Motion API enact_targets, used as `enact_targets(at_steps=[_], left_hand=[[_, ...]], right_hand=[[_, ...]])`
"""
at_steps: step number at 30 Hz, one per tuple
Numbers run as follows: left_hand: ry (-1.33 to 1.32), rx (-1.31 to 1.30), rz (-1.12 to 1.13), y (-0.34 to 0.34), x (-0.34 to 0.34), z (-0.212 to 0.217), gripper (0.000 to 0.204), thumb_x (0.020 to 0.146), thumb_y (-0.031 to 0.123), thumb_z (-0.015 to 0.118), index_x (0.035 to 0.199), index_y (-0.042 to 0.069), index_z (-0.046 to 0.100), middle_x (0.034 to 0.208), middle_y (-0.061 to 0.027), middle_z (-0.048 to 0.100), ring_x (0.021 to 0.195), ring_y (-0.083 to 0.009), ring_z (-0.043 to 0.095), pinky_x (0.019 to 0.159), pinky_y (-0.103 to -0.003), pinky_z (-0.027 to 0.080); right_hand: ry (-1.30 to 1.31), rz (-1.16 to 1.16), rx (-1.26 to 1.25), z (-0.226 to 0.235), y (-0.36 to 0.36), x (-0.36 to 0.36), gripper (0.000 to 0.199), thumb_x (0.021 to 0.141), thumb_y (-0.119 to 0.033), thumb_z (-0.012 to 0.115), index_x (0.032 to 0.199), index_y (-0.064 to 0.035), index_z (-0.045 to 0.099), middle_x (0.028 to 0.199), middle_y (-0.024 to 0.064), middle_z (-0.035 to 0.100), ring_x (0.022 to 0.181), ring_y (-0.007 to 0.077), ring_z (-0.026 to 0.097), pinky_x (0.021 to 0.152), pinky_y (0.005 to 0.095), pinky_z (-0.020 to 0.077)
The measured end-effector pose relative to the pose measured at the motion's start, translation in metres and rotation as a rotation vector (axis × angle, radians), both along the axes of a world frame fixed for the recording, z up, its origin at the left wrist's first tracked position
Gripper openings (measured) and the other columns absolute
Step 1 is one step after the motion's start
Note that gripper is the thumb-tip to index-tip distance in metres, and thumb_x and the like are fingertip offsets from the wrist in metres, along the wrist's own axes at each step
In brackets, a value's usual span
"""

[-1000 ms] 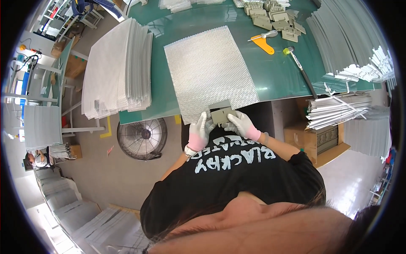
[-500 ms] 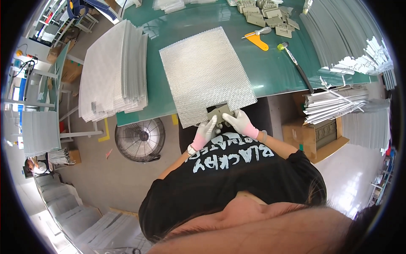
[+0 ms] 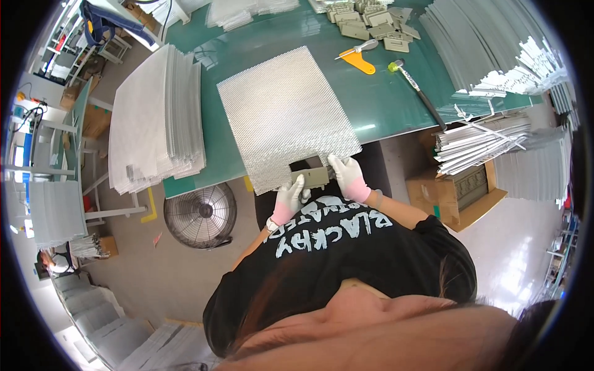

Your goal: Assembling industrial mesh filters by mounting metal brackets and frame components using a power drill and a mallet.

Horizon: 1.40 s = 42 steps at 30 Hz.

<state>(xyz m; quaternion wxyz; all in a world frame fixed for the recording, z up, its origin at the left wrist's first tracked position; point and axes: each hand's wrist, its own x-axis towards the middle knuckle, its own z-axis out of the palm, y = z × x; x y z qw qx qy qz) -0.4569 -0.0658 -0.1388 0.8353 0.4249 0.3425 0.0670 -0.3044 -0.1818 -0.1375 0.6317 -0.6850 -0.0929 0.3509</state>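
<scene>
A silvery metal mesh sheet [image 3: 278, 111] lies on the green table and overhangs its front edge toward me. Its near edge has a rectangular cutout, dark inside. My left hand [image 3: 288, 199], in a white and pink glove, pinches a small grey-green plastic piece [image 3: 314, 179] just on my side of the cutout. My right hand [image 3: 350, 177], gloved alike, is closed on the near right corner of the mesh sheet, its fingertips at the edge beside the cutout. The plastic piece and the mesh look slightly apart.
A tall stack of white-edged mesh sheets [image 3: 154, 117] stands left. Grey-green plastic pieces [image 3: 371, 25], an orange scraper [image 3: 360, 62], a screwdriver [image 3: 365, 46] and a hammer [image 3: 421, 93] lie at right. An open cardboard box [image 3: 436, 198] and a floor fan [image 3: 201, 216] are below.
My right hand has left the plastic piece and taken the mesh sheet's edge. The piece, now in my left hand alone, has come away from the cutout toward me.
</scene>
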Motion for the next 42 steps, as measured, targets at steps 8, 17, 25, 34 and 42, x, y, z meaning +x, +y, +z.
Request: enact_targets(at_steps=[8,17,25,34,42], left_hand=[[-0.189,-0.154,0.131,-0.003,-0.004,-0.007,0.035,0.103,0.031,0.055,0.120,0.000,0.054,0.097,-0.0069,0.064,0.078,-0.0145,0.061,0.072,-0.029,0.052],[0.162,0.760,-1.268,0.056,-0.053,0.060,0.063,0.102,0.037,0.049,0.145,-0.008,0.038,0.146,-0.0252,0.045,0.135,-0.0318,0.047,0.114,-0.035,0.035],[-0.161,1.901,-0.856,0.119,0.107,0.120,0.064,0.089,0.048,0.064,0.143,0.016,0.051,0.150,-0.0156,0.043,0.141,-0.0367,0.036,0.117,-0.050,0.027],[-0.034,2.014,-0.821,0.035,0.126,0.086,0.065,0.089,0.050,0.059,0.146,0.019,0.047,0.153,-0.0204,0.035,0.141,-0.0475,0.029,0.115,-0.063,0.018],[0.061,2.008,-0.736,0.021,0.109,0.085,0.061,0.091,0.046,0.057,0.145,0.019,0.047,0.150,-0.0202,0.038,0.138,-0.0475,0.032,0.115,-0.064,0.018]], right_hand=[[-0.129,0.150,-0.125,0.006,-0.002,0.001,0.041,0.098,-0.030,0.062,0.075,0.0036,0.066,0.064,0.0014,0.062,0.060,0.0078,0.057,0.060,0.0264,0.0495],[0.132,0.695,0.137,0.005,0.001,-0.009,0.043,0.106,-0.035,0.042,0.123,0.0014,0.057,0.104,0.0123,0.066,0.086,0.0174,0.064,0.078,0.0316,0.0545],[0.129,0.372,0.228,0.001,0.002,-0.011,0.046,0.107,-0.036,0.038,0.104,0.0012,0.066,0.085,0.0090,0.069,0.069,0.0114,0.061,0.064,0.0252,0.0508],[0.019,0.081,0.243,0.001,-0.056,0.021,0.036,0.104,-0.025,0.043,0.102,0.0012,0.067,0.086,0.0036,0.068,0.076,0.0093,0.062,0.068,0.0255,0.0496],[0.053,0.374,0.110,0.006,-0.060,0.049,0.031,0.103,-0.028,0.051,0.108,-0.0011,0.065,0.085,0.0017,0.067,0.079,0.0084,0.061,0.072,0.0261,0.0508]])
